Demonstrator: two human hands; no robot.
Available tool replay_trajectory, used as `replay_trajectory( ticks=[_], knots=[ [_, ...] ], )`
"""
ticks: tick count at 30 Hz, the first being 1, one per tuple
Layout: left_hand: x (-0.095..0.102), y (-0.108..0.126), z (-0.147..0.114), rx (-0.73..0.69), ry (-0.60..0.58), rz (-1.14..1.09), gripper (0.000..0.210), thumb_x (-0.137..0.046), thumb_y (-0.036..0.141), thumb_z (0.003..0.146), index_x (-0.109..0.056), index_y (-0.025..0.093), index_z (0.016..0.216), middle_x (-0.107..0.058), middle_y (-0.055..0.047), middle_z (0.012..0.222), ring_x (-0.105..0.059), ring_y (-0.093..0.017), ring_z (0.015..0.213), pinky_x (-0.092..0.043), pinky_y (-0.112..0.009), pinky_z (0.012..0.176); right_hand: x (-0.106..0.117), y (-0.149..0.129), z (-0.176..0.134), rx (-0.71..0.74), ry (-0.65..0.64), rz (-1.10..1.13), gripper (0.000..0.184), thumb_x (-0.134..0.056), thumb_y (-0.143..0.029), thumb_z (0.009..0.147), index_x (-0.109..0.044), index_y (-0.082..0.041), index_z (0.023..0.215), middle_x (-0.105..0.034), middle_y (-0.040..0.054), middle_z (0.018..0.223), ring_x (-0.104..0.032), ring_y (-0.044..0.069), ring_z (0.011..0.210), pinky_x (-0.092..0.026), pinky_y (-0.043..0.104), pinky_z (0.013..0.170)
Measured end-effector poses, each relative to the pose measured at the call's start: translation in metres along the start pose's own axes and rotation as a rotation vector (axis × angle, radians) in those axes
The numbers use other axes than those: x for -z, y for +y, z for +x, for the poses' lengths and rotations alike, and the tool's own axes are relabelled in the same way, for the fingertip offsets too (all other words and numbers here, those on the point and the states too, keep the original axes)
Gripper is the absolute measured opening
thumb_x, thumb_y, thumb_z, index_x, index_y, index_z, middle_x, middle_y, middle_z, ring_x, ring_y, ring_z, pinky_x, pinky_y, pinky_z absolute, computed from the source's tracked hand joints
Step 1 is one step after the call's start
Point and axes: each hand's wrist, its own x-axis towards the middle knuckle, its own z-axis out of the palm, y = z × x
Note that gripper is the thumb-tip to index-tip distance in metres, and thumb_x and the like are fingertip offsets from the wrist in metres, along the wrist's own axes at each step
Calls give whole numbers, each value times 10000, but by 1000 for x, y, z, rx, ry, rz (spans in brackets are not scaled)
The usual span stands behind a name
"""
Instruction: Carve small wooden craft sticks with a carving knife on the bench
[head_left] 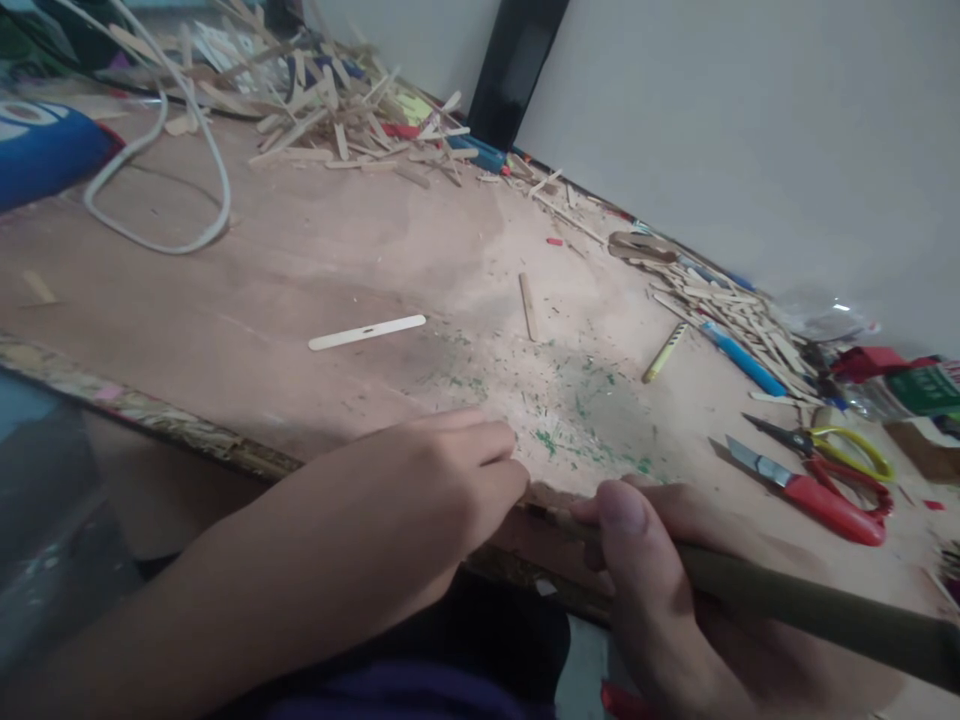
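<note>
My left hand (442,485) rests at the table's front edge, fingers curled together and pointing down. Whatever it may pinch is hidden behind the fingers. Close by on the right, my right hand (660,590) is closed around a long, dark olive stick-like tool (817,600). Its near end runs out to the right, while its tip lies between the thumb and fingers, pointing toward my left hand. Green shavings (551,440) are scattered on the wood just beyond both hands. A pale popsicle stick (367,332) with a small dark mark lies farther off to the left.
Piled popsicle sticks (330,115) fill the back left, near a white cable (221,190). More sticks (742,310) lie along the wall with a blue pen-like tool (742,358). At right are a red-handled knife (832,505) and yellow-and-red-handled scissors (855,450).
</note>
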Motion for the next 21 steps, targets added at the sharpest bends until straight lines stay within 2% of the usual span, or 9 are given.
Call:
replay_trajectory(
  ticks=[3,9,13,15,18,21],
  knots=[
    [2,1,0,2,-6,1,347,-625,-113,920,-641,234,915,-713,-1,926,-669,-209,810,-479,-362,743,4,-1,0,-4,2,-106,204,-808,-184,1084,-778,-317,933,-698,-92,637,-619,127,454,-489,268,441],
    [1,1,0,16,-10,-6,344,-666,-114,912,-649,229,917,-712,2,932,-663,-206,799,-472,-366,737,0,-6,1,-27,37,-41,267,-770,-67,1048,-734,-294,912,-683,-102,648,-616,97,446,-487,235,439],
    [-1,0,0,10,5,-3,343,-682,-103,909,-637,236,906,-706,7,915,-662,-206,786,-467,-373,730,1,-7,1,-59,22,-53,262,-766,-128,1093,-759,-299,895,-653,-99,612,-554,93,405,-401,255,381],
    [-1,0,0,15,-7,1,344,-676,-109,901,-658,232,937,-724,6,934,-689,-213,814,-480,-377,753,3,-5,-1,-59,20,-96,247,-791,-144,1088,-793,-307,902,-653,-86,611,-541,113,419,-420,271,387],
    [0,0,0,20,4,6,343,-667,-107,901,-656,235,928,-717,6,927,-678,-211,795,-471,-379,735,4,-2,-2,31,31,-130,182,-849,-172,1049,-827,-313,937,-702,-69,642,-563,134,429,-439,302,391],
    [0,0,1,4,6,13,356,-647,-114,880,-639,240,910,-715,0,921,-669,-215,799,-472,-374,736,1,-4,0,-14,21,-129,206,-800,-169,1085,-803,-320,945,-722,-74,666,-605,127,450,-471,291,428]
  ],
)
